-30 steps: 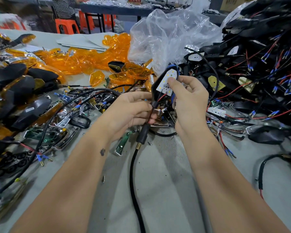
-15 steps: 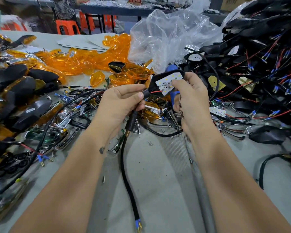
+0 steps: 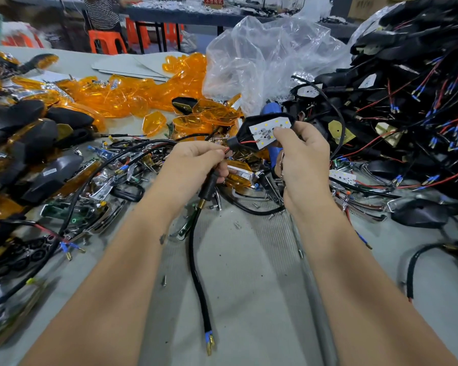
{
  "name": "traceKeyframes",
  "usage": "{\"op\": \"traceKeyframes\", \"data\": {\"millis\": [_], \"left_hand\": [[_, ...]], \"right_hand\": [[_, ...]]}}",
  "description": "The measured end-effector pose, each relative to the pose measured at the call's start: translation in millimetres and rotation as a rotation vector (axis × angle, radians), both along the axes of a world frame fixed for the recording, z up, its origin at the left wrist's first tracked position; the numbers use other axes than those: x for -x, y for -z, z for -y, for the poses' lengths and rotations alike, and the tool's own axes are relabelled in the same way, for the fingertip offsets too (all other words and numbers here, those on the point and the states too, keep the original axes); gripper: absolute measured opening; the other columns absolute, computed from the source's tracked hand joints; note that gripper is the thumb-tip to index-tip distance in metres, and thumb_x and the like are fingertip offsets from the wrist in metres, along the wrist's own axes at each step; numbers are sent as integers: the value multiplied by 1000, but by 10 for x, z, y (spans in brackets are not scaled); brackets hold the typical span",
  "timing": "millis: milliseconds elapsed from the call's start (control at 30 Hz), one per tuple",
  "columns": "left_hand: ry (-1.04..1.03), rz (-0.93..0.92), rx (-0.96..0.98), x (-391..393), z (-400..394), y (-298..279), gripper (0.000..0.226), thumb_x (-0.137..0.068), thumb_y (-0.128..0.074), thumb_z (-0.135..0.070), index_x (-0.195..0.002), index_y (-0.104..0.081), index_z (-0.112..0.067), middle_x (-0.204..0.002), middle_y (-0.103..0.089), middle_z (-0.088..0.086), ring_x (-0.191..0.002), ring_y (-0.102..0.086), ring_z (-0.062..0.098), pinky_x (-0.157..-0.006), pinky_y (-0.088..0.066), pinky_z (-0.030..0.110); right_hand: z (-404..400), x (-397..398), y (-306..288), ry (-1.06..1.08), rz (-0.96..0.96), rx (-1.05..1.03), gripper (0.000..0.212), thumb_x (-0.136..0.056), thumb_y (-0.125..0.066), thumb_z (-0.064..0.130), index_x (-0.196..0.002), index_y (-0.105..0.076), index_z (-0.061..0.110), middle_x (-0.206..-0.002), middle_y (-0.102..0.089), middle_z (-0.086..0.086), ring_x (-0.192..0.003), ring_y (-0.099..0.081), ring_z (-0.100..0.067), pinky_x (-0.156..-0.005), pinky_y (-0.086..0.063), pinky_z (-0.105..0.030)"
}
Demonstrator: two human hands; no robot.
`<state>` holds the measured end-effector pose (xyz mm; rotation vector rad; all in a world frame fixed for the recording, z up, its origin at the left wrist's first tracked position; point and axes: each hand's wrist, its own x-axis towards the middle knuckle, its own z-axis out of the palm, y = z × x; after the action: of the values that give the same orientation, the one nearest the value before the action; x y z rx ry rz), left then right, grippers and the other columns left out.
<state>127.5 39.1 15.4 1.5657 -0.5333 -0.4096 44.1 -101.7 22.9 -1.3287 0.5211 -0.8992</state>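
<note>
In the head view a black lamp housing with a white LED board is held above the table. My right hand grips the housing, its thumb pressing on the board. My left hand grips the lamp's black stalk and red wire just left of the housing. The black sheathed cable hangs from the stalk down to brass bullet terminals near the front edge.
Orange lenses are heaped at the back left, black housings on the left. A tall pile of wired lamps fills the right. A clear plastic bag stands behind. Screws and chrome reflectors litter the grey table.
The housing has turned from upright to lying nearly level and moved slightly right. My left hand slid up the stalk, and the cable's terminal end was pulled up into view.
</note>
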Motion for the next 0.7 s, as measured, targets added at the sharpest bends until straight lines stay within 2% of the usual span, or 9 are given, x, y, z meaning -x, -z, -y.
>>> {"op": "traceKeyframes", "data": {"millis": [100, 167, 233, 333, 400, 500, 700], "left_hand": [[-35, 69, -27, 2, 13, 23, 27, -101, -54, -8, -78, -66, -15, -82, -70, 3, -62, -65, 7, -60, -59, 23], [-102, 150, -72, 2, 18, 31, 26, -101, -53, -11, -80, -65, -20, -71, -65, -5, -53, -58, 2, -55, -53, 18], [-154, 223, -108, 7, 22, 38, 27, -101, -53, -14, -78, -65, -24, -63, -60, -11, -52, -52, 0, -58, -47, 20], [-190, 190, -69, 16, 22, 23, 26, -99, -53, -16, -76, -65, -22, -76, -63, -4, -60, -48, 6, -68, -44, 30], [-198, 161, -16, 14, 6, 11, 26, -100, -53, -21, -76, -63, -21, -72, -59, -4, -57, -46, 5, -64, -43, 31], [-185, 183, 38, 3, -23, 20, 26, -102, -52, -31, -81, -58, -16, -58, -44, -10, -51, -41, 4, -54, -40, 23], [-103, 189, 105, -42, -52, 55, 29, -102, -54, -27, -73, -55, -28, -55, -43, -15, -51, -39, 3, -47, -37, 14]], "right_hand": [[-10, -6, 4, 4, -15, 24, 12, -90, -63, 10, -102, -65, 12, -57, -51, 7, -41, -31, -7, -41, -28, -20], [-23, 0, 4, -9, -6, 41, 21, -88, -63, 7, -106, -64, 17, -66, -52, -5, -42, -31, -7, -41, -29, -19], [-35, 2, 9, -36, 2, 69, 28, -88, -62, 5, -106, -64, 26, -73, -54, -15, -45, -34, -9, -42, -31, -19], [-52, -15, 11, -65, -8, 76, 28, -87, -62, 3, -104, -67, 25, -76, -62, -23, -60, -47, -20, -55, -40, -26], [-48, -23, 10, -62, -51, 74, 24, -88, -63, 5, -108, -67, 17, -73, -67, -18, -64, -50, -21, -54, -42, -23], [-35, -9, 5, -66, -91, 87, 18, -89, -66, 8, -107, -67, 12, -55, -63, 5, -53, -48, -13, -45, -38, -14], [-30, 56, -32, -90, -108, 92, 13, -89, -68, 8, -101, -66, 13, -52, -54, 8, -43, -45, -1, -42, -36, -13]]}}
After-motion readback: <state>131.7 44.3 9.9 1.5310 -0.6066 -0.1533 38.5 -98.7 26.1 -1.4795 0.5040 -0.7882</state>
